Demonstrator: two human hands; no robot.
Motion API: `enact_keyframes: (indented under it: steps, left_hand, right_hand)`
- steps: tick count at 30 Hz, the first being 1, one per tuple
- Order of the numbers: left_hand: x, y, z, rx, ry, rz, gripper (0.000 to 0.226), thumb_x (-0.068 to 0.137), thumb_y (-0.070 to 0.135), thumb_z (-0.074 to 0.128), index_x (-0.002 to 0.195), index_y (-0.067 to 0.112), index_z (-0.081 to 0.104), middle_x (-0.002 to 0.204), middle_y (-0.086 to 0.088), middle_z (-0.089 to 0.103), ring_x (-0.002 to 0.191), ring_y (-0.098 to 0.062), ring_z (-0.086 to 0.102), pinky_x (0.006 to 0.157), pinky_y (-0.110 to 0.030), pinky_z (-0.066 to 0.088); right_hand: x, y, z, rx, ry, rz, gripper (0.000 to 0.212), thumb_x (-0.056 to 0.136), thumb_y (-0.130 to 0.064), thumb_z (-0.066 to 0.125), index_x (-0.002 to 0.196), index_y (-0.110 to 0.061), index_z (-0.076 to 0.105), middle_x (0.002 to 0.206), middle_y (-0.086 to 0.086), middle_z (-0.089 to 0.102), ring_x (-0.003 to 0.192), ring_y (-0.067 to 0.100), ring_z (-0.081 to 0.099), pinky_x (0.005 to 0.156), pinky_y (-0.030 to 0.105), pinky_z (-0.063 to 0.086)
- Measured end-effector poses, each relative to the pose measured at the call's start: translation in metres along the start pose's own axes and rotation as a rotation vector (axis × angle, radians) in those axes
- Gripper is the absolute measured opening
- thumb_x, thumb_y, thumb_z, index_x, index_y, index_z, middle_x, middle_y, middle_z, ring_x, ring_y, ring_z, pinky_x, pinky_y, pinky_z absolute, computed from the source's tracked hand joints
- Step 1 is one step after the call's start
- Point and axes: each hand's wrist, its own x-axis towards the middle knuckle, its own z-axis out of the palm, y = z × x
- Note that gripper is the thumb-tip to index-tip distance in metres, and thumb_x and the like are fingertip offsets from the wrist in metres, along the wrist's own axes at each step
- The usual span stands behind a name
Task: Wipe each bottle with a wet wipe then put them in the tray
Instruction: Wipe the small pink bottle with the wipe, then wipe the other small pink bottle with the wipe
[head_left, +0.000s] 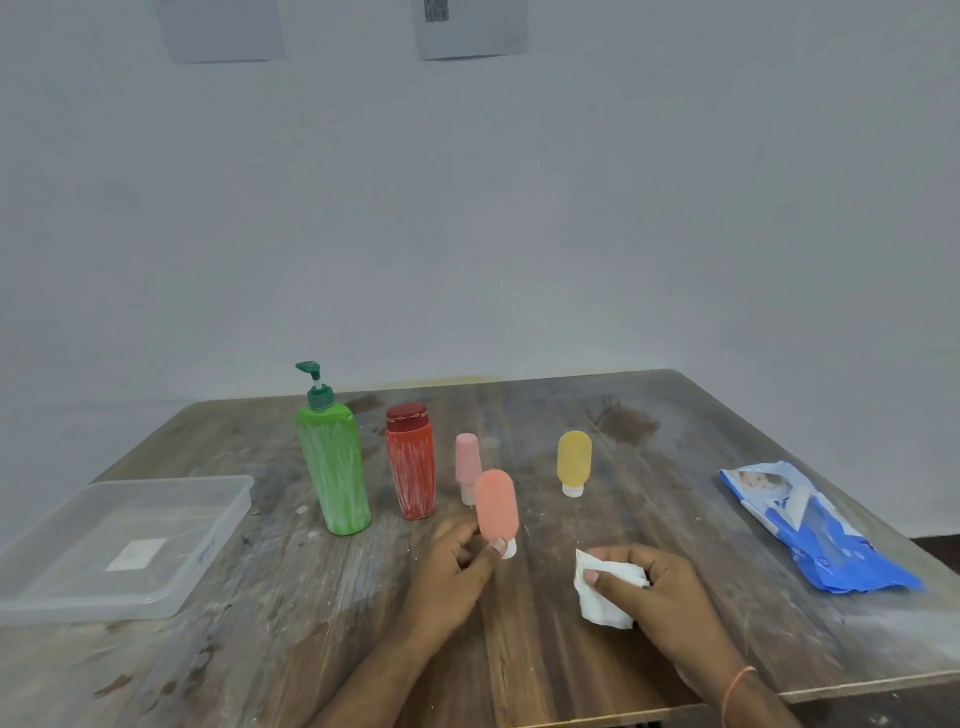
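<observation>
My left hand (457, 558) pinches orange bottle (497, 504) upright on tabletop (649, 519); right hand (654, 587) grips wet wipe (602, 597). Tray (218, 499) at left edge. Green bottle (335, 467), red bottle (411, 462) stand between.

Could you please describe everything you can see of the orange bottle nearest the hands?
The orange bottle is a small rounded tube of soft-looking matte plastic, standing upright on its white cap on the wooden table, in front of the pale pink bottle. The left hand pinches its lower end near the cap.
</observation>
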Motion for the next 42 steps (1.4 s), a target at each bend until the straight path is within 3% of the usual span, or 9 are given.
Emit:
enact_keyframes:
  steps: [6,9,14,18,23,29,32,37,42]
  left_hand:
    - [0.046,-0.002,0.016,0.364,0.004,-0.027,0.026,0.092,0.052,0.060,0.108,0.034,0.068,0.090,0.016,0.067,0.081,-0.005,0.064,0.076,-0.042,0.059]
    - [0.062,0.009,0.025,0.383,-0.043,-0.058,0.026,0.095,0.051,0.058,0.114,0.035,0.064,0.105,0.017,0.073,0.095,-0.012,0.069,0.082,-0.037,0.057]
    - [0.084,0.015,0.042,0.366,-0.080,-0.100,0.027,0.103,0.033,0.059,0.128,0.023,0.059,0.127,0.007,0.069,0.114,-0.020,0.066,0.081,-0.029,0.044]
    - [0.096,0.009,0.046,0.325,-0.069,-0.129,0.023,0.101,0.029,0.062,0.122,0.024,0.057,0.120,0.006,0.069,0.108,-0.019,0.066,0.093,-0.039,0.055]
    - [0.104,0.007,0.054,0.349,-0.063,-0.114,0.018,0.100,0.025,0.060,0.118,0.026,0.055,0.111,0.005,0.066,0.099,-0.018,0.065,0.092,-0.043,0.058]
    - [0.112,0.010,0.062,0.414,-0.023,-0.093,0.016,0.102,0.025,0.060,0.116,0.021,0.055,0.112,0.002,0.067,0.098,-0.021,0.065,0.086,-0.036,0.056]
    - [0.113,0.010,0.065,0.430,-0.012,-0.096,0.017,0.102,0.025,0.061,0.118,0.022,0.055,0.117,0.001,0.068,0.099,-0.020,0.066,0.085,-0.034,0.054]
    - [0.110,0.013,0.066,0.450,0.019,-0.076,0.018,0.102,0.027,0.062,0.118,0.023,0.056,0.114,0.004,0.068,0.094,-0.016,0.063,0.077,-0.029,0.047]
    - [0.104,0.014,0.066,0.471,0.036,-0.055,0.014,0.101,0.028,0.062,0.113,0.027,0.055,0.111,0.006,0.069,0.094,-0.015,0.065,0.084,-0.036,0.059]
  right_hand:
    - [0.004,0.003,-0.003,0.050,0.000,0.001,0.007,0.089,-0.009,0.087,0.093,-0.013,0.085,0.094,0.012,0.083,0.083,0.028,0.079,0.066,0.034,0.058]
    - [0.005,0.005,-0.004,0.038,-0.020,-0.019,0.020,0.083,-0.025,0.090,0.099,-0.014,0.085,0.093,0.014,0.082,0.089,0.035,0.079,0.073,0.040,0.060]
    - [0.008,0.005,-0.005,0.050,-0.032,-0.029,0.018,0.086,-0.025,0.089,0.098,-0.014,0.085,0.090,0.014,0.082,0.088,0.033,0.080,0.075,0.041,0.062]
    - [0.010,0.007,-0.005,0.041,-0.047,-0.023,0.006,0.093,-0.009,0.083,0.097,-0.012,0.085,0.093,0.012,0.083,0.089,0.030,0.080,0.074,0.038,0.061]
    - [0.010,0.007,-0.005,0.072,-0.045,-0.018,0.006,0.090,-0.005,0.084,0.095,-0.009,0.085,0.095,0.012,0.083,0.089,0.031,0.080,0.072,0.036,0.062]
    - [0.010,0.007,-0.005,0.030,-0.033,-0.035,0.023,0.078,-0.031,0.087,0.096,-0.017,0.086,0.095,0.008,0.083,0.090,0.028,0.080,0.077,0.038,0.063]
    - [0.012,0.010,-0.006,0.029,-0.034,-0.031,0.011,0.086,-0.020,0.090,0.096,-0.017,0.086,0.096,0.008,0.083,0.091,0.028,0.080,0.078,0.040,0.063]
    - [0.011,0.006,-0.002,0.033,-0.036,-0.033,0.007,0.086,-0.020,0.089,0.091,-0.018,0.085,0.096,0.008,0.083,0.089,0.026,0.080,0.071,0.034,0.059]
    - [0.012,0.005,-0.002,0.022,-0.039,-0.021,0.006,0.091,-0.009,0.084,0.093,-0.016,0.085,0.094,0.009,0.083,0.087,0.027,0.080,0.071,0.038,0.062]
